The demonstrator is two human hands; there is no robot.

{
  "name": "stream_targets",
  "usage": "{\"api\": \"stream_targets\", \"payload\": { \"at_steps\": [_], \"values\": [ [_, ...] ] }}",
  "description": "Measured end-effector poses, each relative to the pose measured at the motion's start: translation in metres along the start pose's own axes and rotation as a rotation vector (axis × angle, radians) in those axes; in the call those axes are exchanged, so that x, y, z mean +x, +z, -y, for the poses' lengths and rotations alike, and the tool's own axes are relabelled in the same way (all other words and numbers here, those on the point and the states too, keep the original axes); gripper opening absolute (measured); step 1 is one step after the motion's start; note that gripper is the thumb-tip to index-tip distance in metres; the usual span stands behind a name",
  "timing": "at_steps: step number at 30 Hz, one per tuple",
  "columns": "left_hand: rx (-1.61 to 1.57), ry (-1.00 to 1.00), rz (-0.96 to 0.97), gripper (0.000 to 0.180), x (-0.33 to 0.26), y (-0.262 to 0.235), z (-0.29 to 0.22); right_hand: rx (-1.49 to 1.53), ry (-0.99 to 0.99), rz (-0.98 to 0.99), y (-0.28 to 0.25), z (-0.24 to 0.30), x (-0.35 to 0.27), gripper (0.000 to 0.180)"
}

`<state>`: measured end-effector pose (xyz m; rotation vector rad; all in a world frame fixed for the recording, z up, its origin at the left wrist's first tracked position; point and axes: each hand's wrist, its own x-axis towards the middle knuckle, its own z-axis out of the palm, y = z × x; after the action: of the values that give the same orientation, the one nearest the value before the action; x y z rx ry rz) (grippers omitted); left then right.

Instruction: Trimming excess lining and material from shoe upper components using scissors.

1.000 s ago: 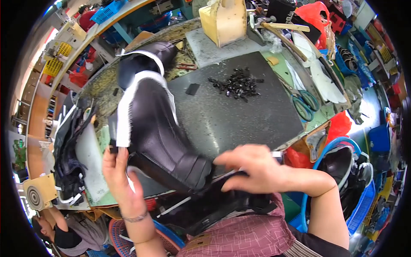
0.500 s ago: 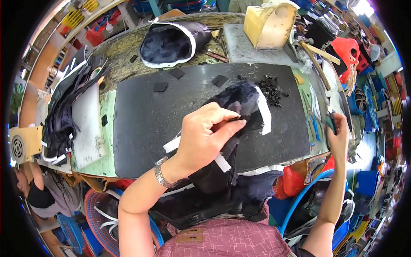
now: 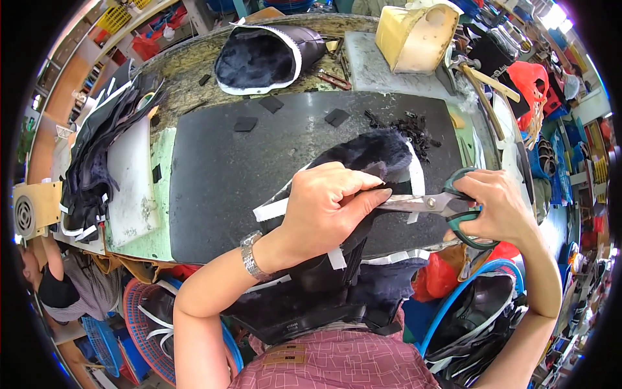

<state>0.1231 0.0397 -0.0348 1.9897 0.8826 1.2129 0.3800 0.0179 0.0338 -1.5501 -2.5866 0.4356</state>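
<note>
Since half a second ago the right hand (image 3: pixel 494 202) has come in from the table's right edge, and its scissors (image 3: pixel 433 205) now point toward the left hand (image 3: pixel 327 206), which has kept its place on the boot piece.

From the head camera, the left hand is closed over the black fur-lined boot upper (image 3: pixel 368 157), thumb and fingers pinching its edge against the worktop. The right hand grips the green-handled scissors, fingers through the loops, with the blades reaching just to the left fingertips; whether the blades are parted cannot be told. The upper lies on the near right part of a large black cutting mat (image 3: pixel 220 168), its lower part hanging over the table's near edge toward the person's lap. White tape strips (image 3: pixel 271 209) stick out from under it.

The mat covers most of a worn green and stone-patterned bench (image 3: pixel 175 68). A small heap of black offcuts (image 3: pixel 414 129) sits near the mat's far right corner, and a few flat black patches (image 3: pixel 245 124) lie toward its far edge. Beyond the mat rests another fur-lined boot shaft (image 3: pixel 265 57), and to its right a yellow foam block (image 3: pixel 414 35). A stack of dark cut pieces (image 3: pixel 97 149) lies at the left end beside a white board (image 3: pixel 133 175). Crates and bins crowd the floor around.
</note>
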Motion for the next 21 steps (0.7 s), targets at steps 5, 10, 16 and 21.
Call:
{"api": "stream_targets", "payload": {
  "at_steps": [5, 10, 16, 21],
  "values": [
    [0.025, -0.019, -0.042, 0.011, 0.002, 0.002, 0.0, 0.027, -0.022, 0.09, -0.001, 0.002, 0.008, 0.05],
    [0.018, 0.005, -0.028, 0.012, 0.004, 0.001, 0.001, 0.196, 0.111, 0.311, -0.004, 0.003, 0.013, 0.05],
    [0.045, 0.064, -0.034, 0.012, 0.004, 0.002, 0.009, 0.067, 0.155, 0.435, -0.016, 0.017, 0.025, 0.053],
    [0.045, 0.189, -0.136, 0.011, 0.003, 0.013, 0.015, 0.001, 0.146, 0.359, -0.008, 0.026, 0.023, 0.06]
  ]
}}
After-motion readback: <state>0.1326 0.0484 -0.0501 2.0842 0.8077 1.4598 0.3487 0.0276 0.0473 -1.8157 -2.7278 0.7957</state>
